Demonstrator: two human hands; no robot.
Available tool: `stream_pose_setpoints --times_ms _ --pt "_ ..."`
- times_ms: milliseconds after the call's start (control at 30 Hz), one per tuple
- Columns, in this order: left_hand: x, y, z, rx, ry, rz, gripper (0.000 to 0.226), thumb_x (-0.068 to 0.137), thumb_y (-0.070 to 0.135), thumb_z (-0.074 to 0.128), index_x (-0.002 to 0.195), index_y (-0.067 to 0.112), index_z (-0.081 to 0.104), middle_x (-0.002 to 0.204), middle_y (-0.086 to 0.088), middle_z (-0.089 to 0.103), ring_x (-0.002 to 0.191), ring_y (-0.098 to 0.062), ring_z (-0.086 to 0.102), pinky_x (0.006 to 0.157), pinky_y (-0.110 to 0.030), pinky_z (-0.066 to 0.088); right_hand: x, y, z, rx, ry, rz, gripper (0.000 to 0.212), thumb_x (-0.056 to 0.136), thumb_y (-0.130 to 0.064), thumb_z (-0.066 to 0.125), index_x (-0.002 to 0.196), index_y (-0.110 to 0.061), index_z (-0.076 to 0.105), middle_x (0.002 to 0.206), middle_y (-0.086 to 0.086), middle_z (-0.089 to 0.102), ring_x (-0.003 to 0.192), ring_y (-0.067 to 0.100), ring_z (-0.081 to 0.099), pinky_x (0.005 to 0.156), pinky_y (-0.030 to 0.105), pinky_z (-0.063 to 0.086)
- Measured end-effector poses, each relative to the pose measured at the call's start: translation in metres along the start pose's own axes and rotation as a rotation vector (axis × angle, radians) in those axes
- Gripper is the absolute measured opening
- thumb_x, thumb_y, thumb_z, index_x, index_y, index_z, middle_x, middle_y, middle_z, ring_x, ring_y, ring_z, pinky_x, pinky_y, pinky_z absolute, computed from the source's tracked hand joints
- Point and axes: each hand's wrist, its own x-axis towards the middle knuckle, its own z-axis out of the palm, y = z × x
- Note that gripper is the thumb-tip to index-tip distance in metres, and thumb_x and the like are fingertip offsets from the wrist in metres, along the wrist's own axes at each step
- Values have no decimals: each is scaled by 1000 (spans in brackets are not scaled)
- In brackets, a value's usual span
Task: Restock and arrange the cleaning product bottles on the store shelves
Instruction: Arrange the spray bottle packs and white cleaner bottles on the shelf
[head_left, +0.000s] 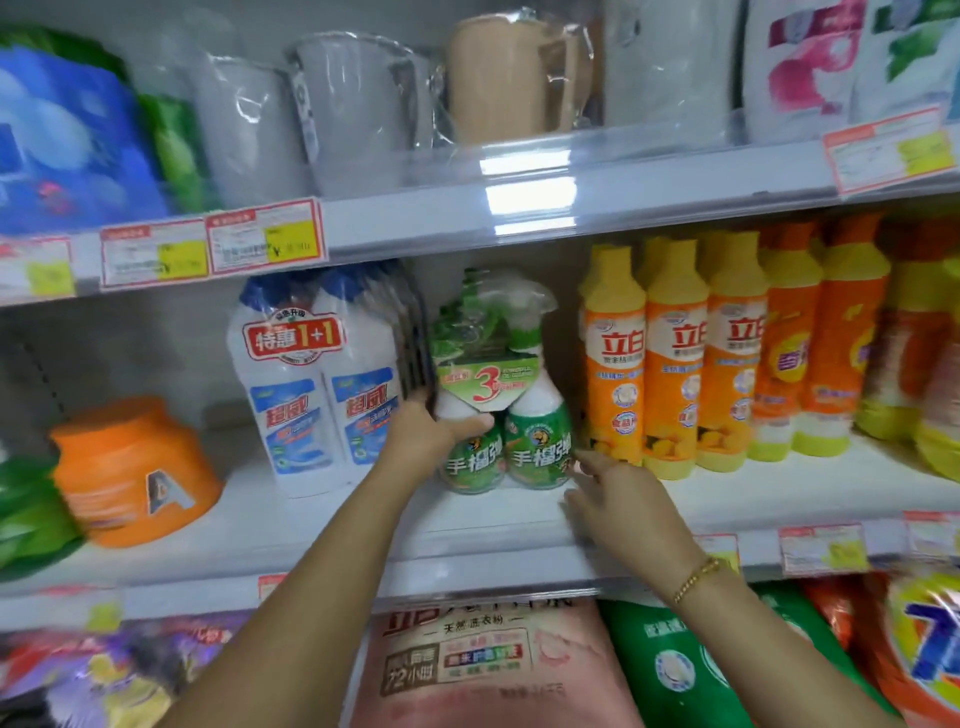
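Left hand (426, 436) wraps green spray-bottle pack (501, 415), thumb across front, steadying it; right hand (615, 496) fingers spread, tips at pack's base, likely squaring it on shelf (519, 525).

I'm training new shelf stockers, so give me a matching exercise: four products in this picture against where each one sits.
Things:
1 green spray pack
2 beige jug
3 pink bag
4 orange tub

Places:
A highest shelf in view
B middle shelf, far left
C middle shelf, gripped by the left hand
D lowest shelf in view

Pairs: 1-C; 2-A; 3-D; 4-B
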Motion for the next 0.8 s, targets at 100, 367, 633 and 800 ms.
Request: stream_pose_setpoints --times_ms 100,367,633,800 --pt "1 -8 -1 9 -88 66 88 40 27 94 120 20 57 113 0 70 102 -18 66 92 -41 53 -5 8 4 -106 38 -58 38 93 -27 52 131 -22 52 111 6 68 101 26 61 75 31 43" --pt "-45 2 8 54 1 237 63 56 4 90 101 34 56 94 20 69 82 13 62 71 -8 49 -6 21 8 215 134 -106 48 90 -22 61 136 -17 49 124 4 63 111 22 58 86 25 42" --pt "-127 36 14 375 223 504 70 59 22 91 116 41 54 113 17 62 102 6 57 84 -9 42 -31 24 -11 888 10 -300 67 89 -33 64 147 -36 30 142 -18 47 130 1 44 108 33 41" --pt "-173 60 6 446 242 475 70 59 19 92 120 20 59 113 6 65 104 -2 61 87 -17 47 -41 20 -8 1233 -150 -326 79 77 -21 70 146 -19 33 143 -2 48 126 8 51 99 25 48"
